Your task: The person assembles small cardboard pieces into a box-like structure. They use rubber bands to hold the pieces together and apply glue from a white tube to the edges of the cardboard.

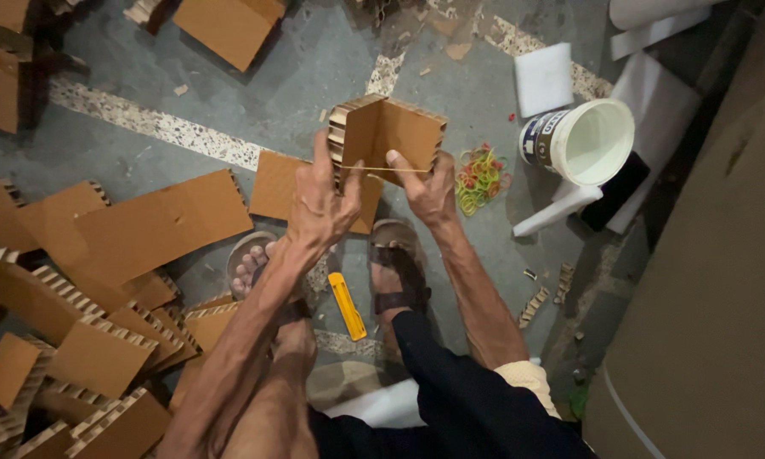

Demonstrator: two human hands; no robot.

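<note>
— What have your hands got?

— My left hand [319, 208] grips the folded honeycomb cardboard corner [388, 134] by its near edge, held up above my feet. My right hand [429, 191] pinches a rubber band [391, 169], stretched taut across the piece.

— And around you?

— A heap of rubber bands [480, 177] on the floor beside a tipped white bucket [588, 141]; a yellow cutter [347, 306] between my sandals.

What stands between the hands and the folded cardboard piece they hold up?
Nothing visible does. The left hand and the right hand both already grip the folded cardboard piece, and a thin rubber band is stretched between them across its front.
</note>
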